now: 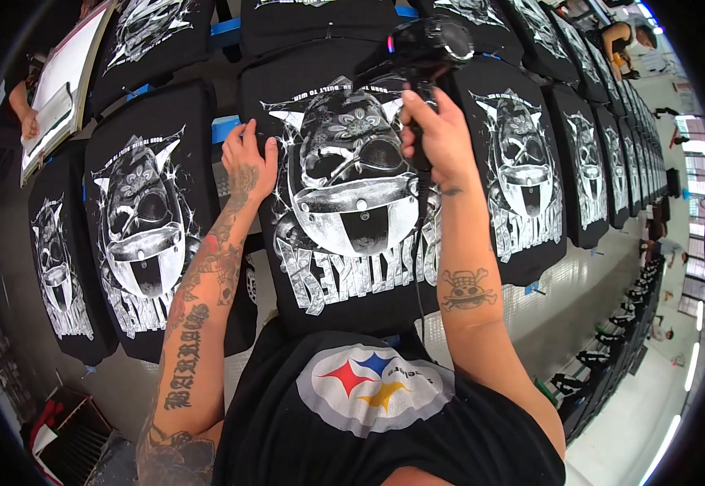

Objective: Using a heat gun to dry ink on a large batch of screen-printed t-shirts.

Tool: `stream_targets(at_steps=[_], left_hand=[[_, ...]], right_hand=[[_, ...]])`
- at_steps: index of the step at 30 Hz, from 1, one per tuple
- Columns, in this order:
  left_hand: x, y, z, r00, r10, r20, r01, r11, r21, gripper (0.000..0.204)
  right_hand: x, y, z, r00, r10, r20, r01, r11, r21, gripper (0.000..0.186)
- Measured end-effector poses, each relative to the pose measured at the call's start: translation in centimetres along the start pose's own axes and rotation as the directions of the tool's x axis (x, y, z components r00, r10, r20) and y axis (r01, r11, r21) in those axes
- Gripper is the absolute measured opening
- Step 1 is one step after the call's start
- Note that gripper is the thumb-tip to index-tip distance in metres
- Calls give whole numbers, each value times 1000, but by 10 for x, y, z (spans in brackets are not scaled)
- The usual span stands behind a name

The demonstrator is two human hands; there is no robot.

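Hair dryer [439, 40] is at one o'clock, gripped by the right hand [436, 136], near the one-o'clock corner of a black printed shirt [354, 198]. At ten o'clock, the left hand [249, 158], open and loosely spread, lies at that shirt's edge.

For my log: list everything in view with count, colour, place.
Printed shirts: many, black and white, in rows
Hair dryer: one, black, upper middle
Cord: one, black, below dryer
Framed panel: one, white, upper left
Supports: several, blue, under shirts
Co-workers: several, upper left and right
Strip lights: several, white, right edge
Worn T-shirt: one, black, lower middle
Arms: two, tattooed, middle
Left hand: one, bare, at front shirt's left edge
Right hand: one, bare, holding dryer
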State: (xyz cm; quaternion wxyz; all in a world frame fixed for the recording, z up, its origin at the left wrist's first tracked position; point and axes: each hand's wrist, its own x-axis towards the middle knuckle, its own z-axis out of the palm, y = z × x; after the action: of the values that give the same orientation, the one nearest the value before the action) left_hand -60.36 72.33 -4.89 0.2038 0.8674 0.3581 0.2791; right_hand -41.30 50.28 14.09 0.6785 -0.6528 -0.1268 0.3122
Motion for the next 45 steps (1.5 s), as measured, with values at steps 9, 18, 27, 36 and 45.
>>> stream_targets(at_steps=[9,18,27,36,45], left_hand=[[13,41,16,840,339,423,-457,863,217,77],[17,30,21,915,201,351,-302,916,264,83],[-113,102,-18,693,455,559,-584,809,65,84],[-220,126,-64,554,513,656,-577,804,-142,79],[-198,78,-54,927,114,357,-247,902,355,74]], right_hand=[[-39,-9,-36,995,20,-93,-25,999,-49,21],[-101,3,-49,993,12,-114,-29,988,-151,20],[-208,19,-76,963,76,-257,-107,989,-107,34],[-249,40,-45,981,195,2,-195,980,45,50],[-298,33,-122,978,167,128,-147,977,-156,66]])
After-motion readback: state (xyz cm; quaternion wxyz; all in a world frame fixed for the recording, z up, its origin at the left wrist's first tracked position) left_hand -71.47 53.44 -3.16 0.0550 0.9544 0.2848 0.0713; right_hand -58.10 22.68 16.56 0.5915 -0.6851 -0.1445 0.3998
